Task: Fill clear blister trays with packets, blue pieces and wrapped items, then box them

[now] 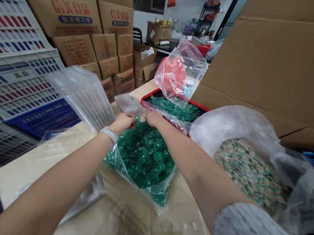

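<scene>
A clear plastic bag (163, 187) lies on the table, full of shiny translucent green pieces (147, 155). My left hand (124, 122) is at the bag's far left end, fingers closed on its plastic near a small green piece. Beside it, my right hand (154, 118) has its fingers bent down and closed on the plastic at the bag's far end. My fingertips are partly hidden. Just beyond the hands, a black tray with a red rim (148, 94) holds more green pieces (177, 109).
Clear flat bags or sleeves (85, 93) lie left of my left hand. To the right, a large open plastic bag (238, 115) holds many small striped packets (248, 170). Cardboard boxes (78, 15) and plastic crates (24, 70) are stacked left. A cardboard carton (280, 63) rises right.
</scene>
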Action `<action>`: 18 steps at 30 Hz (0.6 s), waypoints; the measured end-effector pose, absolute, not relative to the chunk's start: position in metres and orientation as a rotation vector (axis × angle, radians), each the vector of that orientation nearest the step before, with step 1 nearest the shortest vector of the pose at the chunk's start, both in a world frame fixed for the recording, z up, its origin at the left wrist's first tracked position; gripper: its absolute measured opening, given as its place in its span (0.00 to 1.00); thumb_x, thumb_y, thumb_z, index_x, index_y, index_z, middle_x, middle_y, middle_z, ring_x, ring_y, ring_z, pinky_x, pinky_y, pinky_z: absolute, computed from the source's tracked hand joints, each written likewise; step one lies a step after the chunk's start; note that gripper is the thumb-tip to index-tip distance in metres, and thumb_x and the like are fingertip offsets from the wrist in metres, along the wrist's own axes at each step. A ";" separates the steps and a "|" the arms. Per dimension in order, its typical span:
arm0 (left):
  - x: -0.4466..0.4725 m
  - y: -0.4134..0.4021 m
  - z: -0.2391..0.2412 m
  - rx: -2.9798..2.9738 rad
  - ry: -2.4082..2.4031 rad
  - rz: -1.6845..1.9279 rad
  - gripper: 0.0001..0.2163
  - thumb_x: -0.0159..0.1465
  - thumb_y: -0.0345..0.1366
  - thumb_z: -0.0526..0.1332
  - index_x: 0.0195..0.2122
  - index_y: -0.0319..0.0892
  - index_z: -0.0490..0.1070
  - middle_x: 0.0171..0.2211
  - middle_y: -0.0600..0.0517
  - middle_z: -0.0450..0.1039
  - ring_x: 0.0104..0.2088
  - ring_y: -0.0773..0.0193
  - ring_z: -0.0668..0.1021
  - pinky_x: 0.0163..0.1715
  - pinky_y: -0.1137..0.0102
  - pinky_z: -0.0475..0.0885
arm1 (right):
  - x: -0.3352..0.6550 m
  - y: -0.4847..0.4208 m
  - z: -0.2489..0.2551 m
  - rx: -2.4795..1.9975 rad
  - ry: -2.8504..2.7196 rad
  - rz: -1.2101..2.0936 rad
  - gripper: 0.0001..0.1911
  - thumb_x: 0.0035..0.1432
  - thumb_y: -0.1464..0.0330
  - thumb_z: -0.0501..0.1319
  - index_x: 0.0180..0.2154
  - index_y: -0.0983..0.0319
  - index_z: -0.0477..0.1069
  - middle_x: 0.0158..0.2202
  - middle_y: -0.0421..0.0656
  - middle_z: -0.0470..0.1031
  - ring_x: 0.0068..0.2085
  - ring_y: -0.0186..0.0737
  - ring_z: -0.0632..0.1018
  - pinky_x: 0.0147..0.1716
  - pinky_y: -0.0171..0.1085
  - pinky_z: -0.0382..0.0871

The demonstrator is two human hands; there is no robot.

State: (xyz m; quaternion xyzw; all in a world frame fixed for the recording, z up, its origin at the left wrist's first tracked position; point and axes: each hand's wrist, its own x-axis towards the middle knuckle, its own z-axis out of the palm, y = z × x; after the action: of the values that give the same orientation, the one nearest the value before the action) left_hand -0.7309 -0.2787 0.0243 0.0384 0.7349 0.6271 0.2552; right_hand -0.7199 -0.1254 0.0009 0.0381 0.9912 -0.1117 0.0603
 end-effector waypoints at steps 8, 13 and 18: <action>-0.706 -0.310 0.047 -0.073 1.236 1.838 0.03 0.51 0.26 0.53 0.23 0.38 0.64 0.16 0.53 0.66 0.17 0.68 0.72 0.10 0.79 0.62 | -0.681 -0.121 0.008 0.472 3.044 -1.188 0.11 0.47 0.76 0.56 0.37 0.66 0.69 0.39 0.48 0.71 0.42 0.41 0.71 0.45 0.40 0.63; -0.682 -0.305 0.044 -0.092 1.035 1.782 0.05 0.51 0.26 0.53 0.27 0.37 0.66 0.19 0.51 0.69 0.20 0.66 0.74 0.10 0.80 0.63 | -0.615 -0.130 0.016 0.645 2.068 -2.381 0.07 0.49 0.77 0.55 0.32 0.65 0.67 0.23 0.40 0.71 0.29 0.34 0.74 0.36 0.38 0.70; -0.649 -0.300 0.037 -0.042 0.976 1.778 0.07 0.52 0.27 0.51 0.29 0.38 0.67 0.21 0.51 0.70 0.22 0.64 0.75 0.15 0.76 0.68 | -0.557 -0.138 0.023 0.666 1.346 -2.730 0.11 0.49 0.82 0.51 0.30 0.66 0.69 0.23 0.42 0.73 0.29 0.32 0.75 0.35 0.34 0.71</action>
State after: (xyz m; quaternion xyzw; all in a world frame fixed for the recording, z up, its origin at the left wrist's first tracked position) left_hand -0.6489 -0.3002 0.0371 -0.0176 0.4087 0.7443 0.5279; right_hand -0.5575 -0.1378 0.0233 0.2138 0.4319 -0.8761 0.0127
